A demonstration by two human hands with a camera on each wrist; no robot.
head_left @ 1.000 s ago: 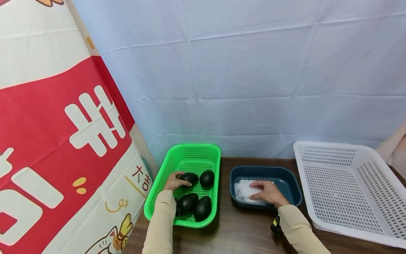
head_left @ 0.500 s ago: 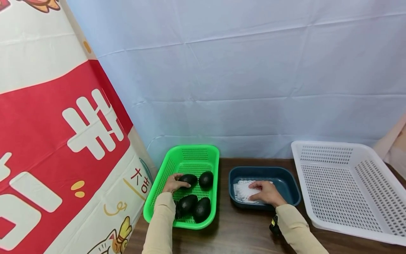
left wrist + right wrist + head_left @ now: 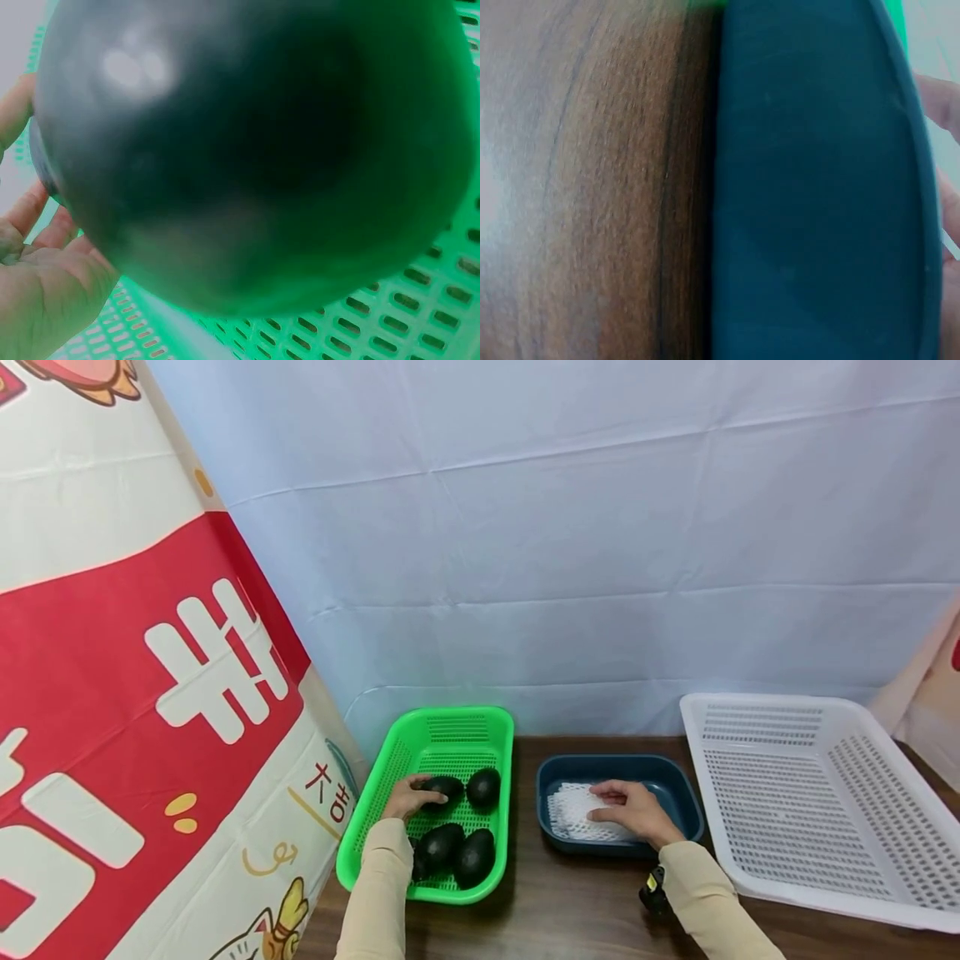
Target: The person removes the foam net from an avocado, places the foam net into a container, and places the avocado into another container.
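Observation:
In the green basket (image 3: 495,887), several dark, shiny avocados lie in view. My left hand (image 3: 407,797) grips one avocado (image 3: 444,790) at the basket's middle, thumb over its near side and fingers behind; this avocado (image 3: 247,150) fills most of the left wrist view. White foam nets (image 3: 570,817) lie in a pile in the dark blue basin (image 3: 551,770). Over that pile is my right hand (image 3: 633,810), with bent fingers and thumb apart, touching the top net; whether they pinch it is hidden. The basin's wall (image 3: 817,187) blocks most of the right wrist view.
To the right of the basin stands a large white basket (image 3: 795,818) with slotted walls. Everything rests on a brown wooden table (image 3: 555,910). A pale cloth (image 3: 555,543) hangs behind, and a red and white printed cloth (image 3: 112,685) borders the left side.
The head view has shifted slightly, so the containers sit a little further left in it. Both hands stay at the same avocado and foam nets.

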